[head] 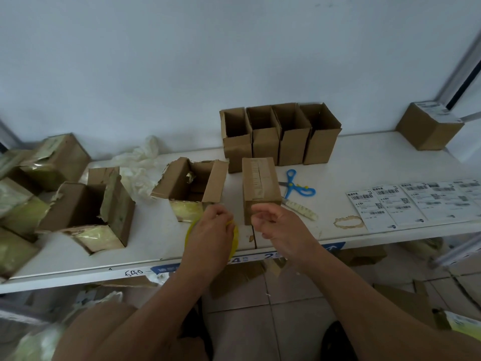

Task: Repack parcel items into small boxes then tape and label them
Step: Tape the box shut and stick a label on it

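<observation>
**Q:** Hands first. What are they doing?

**A:** My left hand (212, 225) is curled around the yellow tape roll (235, 241), fingers bent over its rim, at the near edge of the white table (364, 162). My right hand (276, 224) sits just right of it, fingers curled in against the thumb as if pinching something thin (whether a tape end lies between them I cannot tell). It touches or nearly touches the near end of the sealed small box (260, 187).

**Q:** Take that sealed box as the landmark. What is around it?

**A:** It lies on its side, tape running along its top, straight beyond my right hand. Just left of it stands an opened parcel box (190, 181), flaps up and torn, with a greenish packet face showing at its near side. Further left is a second torn-open parcel box (88, 209), then a heap of greenish packed parcels (15, 194) at the table's left end. Just right of the sealed box lie a slim taped knife or cutter (302, 210) and blue scissors (296, 186); well right, a row of printed shipping labels (416, 201).

**Q:** And beyond it?

**A:** Four empty small boxes (281, 134) stand upright side by side, tops open, directly behind it against the wall. Crumpled white plastic wrap (140, 162) lies behind and left. One more closed box (429, 126) sits far back right.
</observation>
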